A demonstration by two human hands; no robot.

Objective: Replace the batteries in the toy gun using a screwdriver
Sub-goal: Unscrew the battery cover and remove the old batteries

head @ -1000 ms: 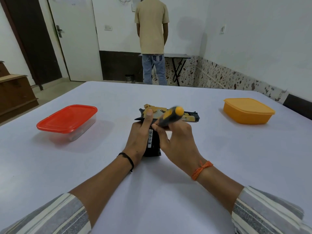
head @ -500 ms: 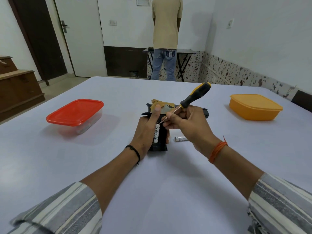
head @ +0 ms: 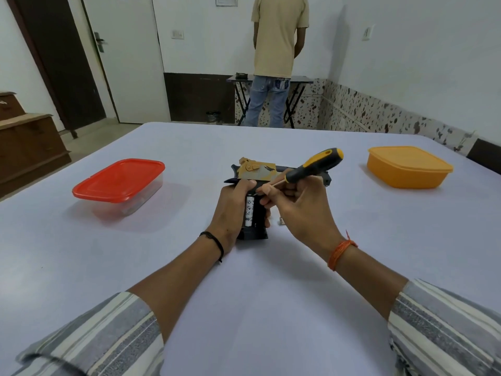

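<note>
The toy gun [head: 256,175] lies on its side in the middle of the white surface [head: 271,294], grip toward the person, with the battery bay open and one battery [head: 248,211] showing inside. The left hand [head: 230,210] wraps around the grip and pins it down. The right hand [head: 295,210] pinches the screwdriver [head: 311,166] low on its shaft, tip at the top of the bay. The gun looks like light, hard plastic, likely to skid on this smooth cloth, so holding the grip is the sensible place. The battery is small and smooth and may roll; another small silvery piece [head: 281,220] lies just beside the right hand.
</note>
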